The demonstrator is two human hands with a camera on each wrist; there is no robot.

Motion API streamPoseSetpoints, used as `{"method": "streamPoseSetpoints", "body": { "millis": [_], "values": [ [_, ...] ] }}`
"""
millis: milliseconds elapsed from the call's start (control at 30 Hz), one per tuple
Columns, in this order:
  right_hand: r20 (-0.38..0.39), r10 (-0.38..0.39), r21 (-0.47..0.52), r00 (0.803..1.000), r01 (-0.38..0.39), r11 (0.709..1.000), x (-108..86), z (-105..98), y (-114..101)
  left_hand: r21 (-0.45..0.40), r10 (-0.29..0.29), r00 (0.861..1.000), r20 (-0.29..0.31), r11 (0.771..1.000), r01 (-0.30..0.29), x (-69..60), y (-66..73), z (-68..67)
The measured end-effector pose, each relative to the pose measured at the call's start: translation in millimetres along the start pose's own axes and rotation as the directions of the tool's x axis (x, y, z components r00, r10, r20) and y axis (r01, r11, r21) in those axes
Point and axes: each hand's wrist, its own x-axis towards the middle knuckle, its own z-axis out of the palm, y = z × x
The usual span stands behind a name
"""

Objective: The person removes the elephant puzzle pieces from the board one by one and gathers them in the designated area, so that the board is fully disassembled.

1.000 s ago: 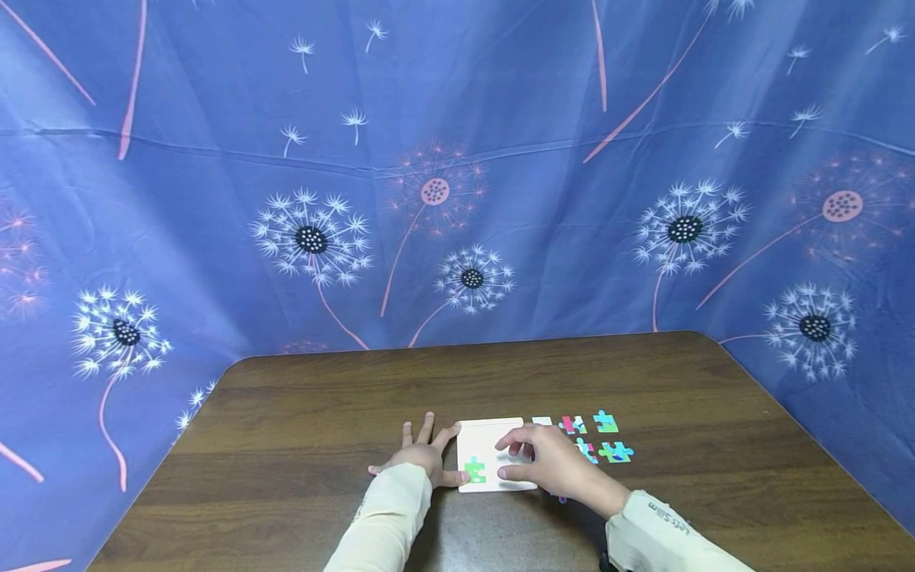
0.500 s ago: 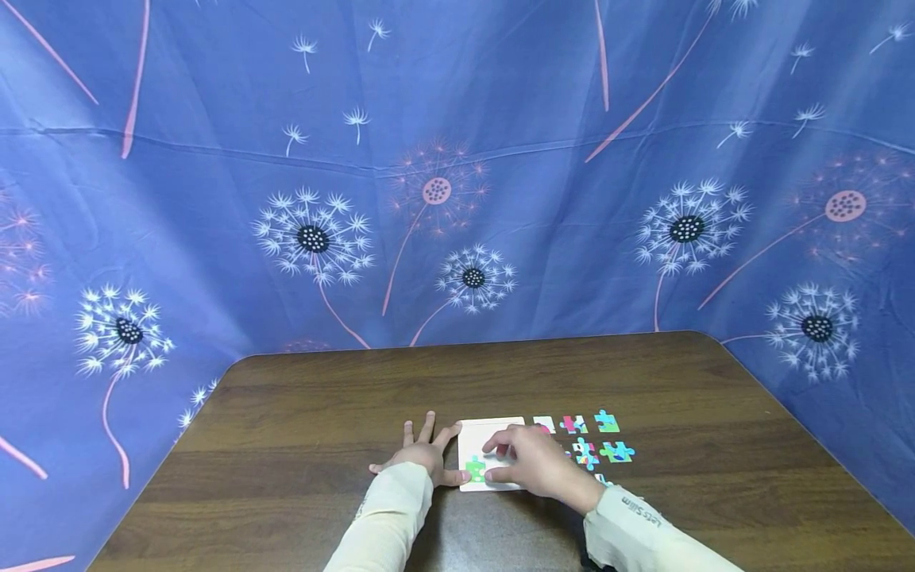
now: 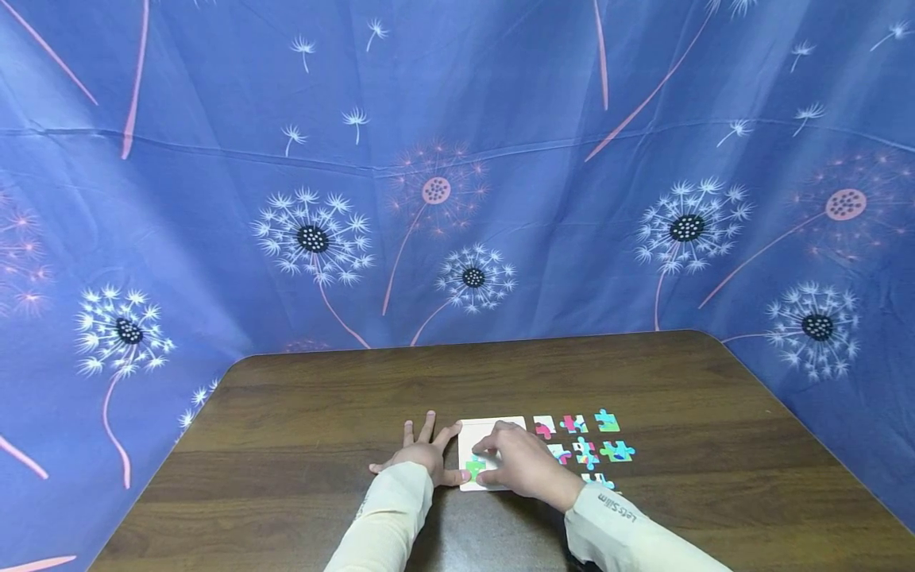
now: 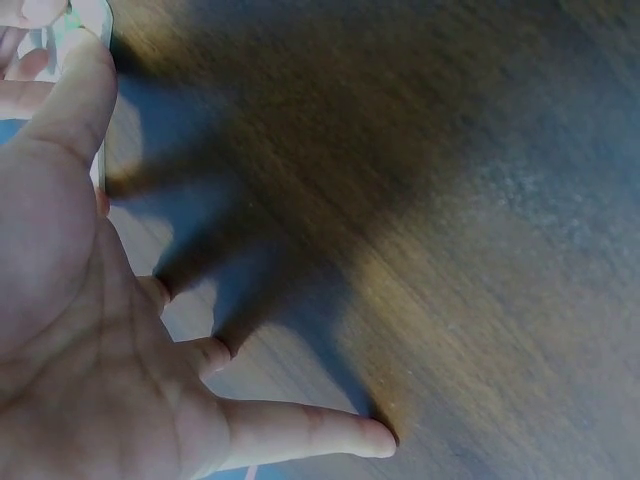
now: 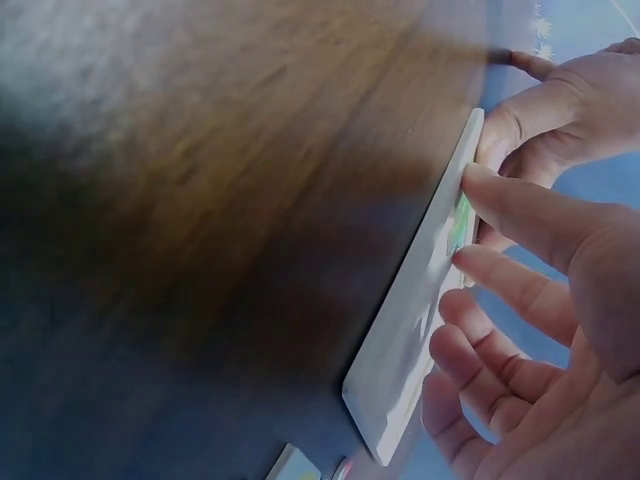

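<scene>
A white puzzle tray [image 3: 493, 426] lies on the table, with a green jigsaw piece [image 3: 475, 469] in its near left corner. My left hand [image 3: 422, 459] rests with fingers spread at the tray's left side, its thumb on the left edge beside the green piece. The left wrist view shows its fingertips [image 4: 375, 438] on the wood. My right hand [image 3: 525, 461] reaches over the tray and pinches the green piece between thumb and index finger. In the right wrist view the other right-hand fingers [image 5: 470, 365] are loosely curled, and part of the green piece [image 5: 461, 222] shows.
Right of the tray several loose jigsaw pieces lie in rows, among them a pink and white piece [image 3: 544, 427], a blue and green piece [image 3: 606, 421] and another [image 3: 618, 452]. The wooden table [image 3: 322, 413] ends at a blue dandelion-print cloth [image 3: 557, 183].
My right hand has moved left across the tray until its thumb and index finger reach the green piece. More loose pieces show behind it. My left hand has stayed in place.
</scene>
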Motion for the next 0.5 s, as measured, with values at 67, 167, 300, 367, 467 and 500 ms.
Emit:
{"method": "streamPoseSetpoints", "body": {
  "millis": [67,167,300,367,467,500],
  "values": [
    [-0.003,-0.010,0.009,1.000,0.011,1.000,1.3,0.8,0.3,0.002,0.000,1.000,-0.005,1.000,0.000,2.7,-1.4,1.9],
    [-0.008,-0.024,0.016,1.000,0.024,1.000,2.6,1.4,0.4,0.007,-0.002,1.000,-0.007,1.000,0.002,4.3,-2.2,2.3],
    [-0.009,-0.025,0.013,1.000,0.025,1.000,3.6,1.7,1.0,0.009,-0.002,1.000,-0.009,1.000,0.002,3.3,-1.7,1.0],
    [-0.008,-0.017,0.015,1.000,0.017,1.000,3.8,1.7,1.4,0.006,0.000,1.000,-0.009,1.000,0.000,2.2,-1.2,0.6],
    [-0.007,-0.006,0.023,1.000,0.006,1.000,3.8,1.8,1.8,0.004,0.003,1.000,-0.004,1.000,-0.003,-1.7,0.6,-1.7],
    [-0.007,-0.001,0.027,1.000,0.002,1.000,3.7,1.9,1.6,0.004,0.003,1.000,-0.001,1.000,-0.003,-3.3,1.3,-2.8]
  ]
}}
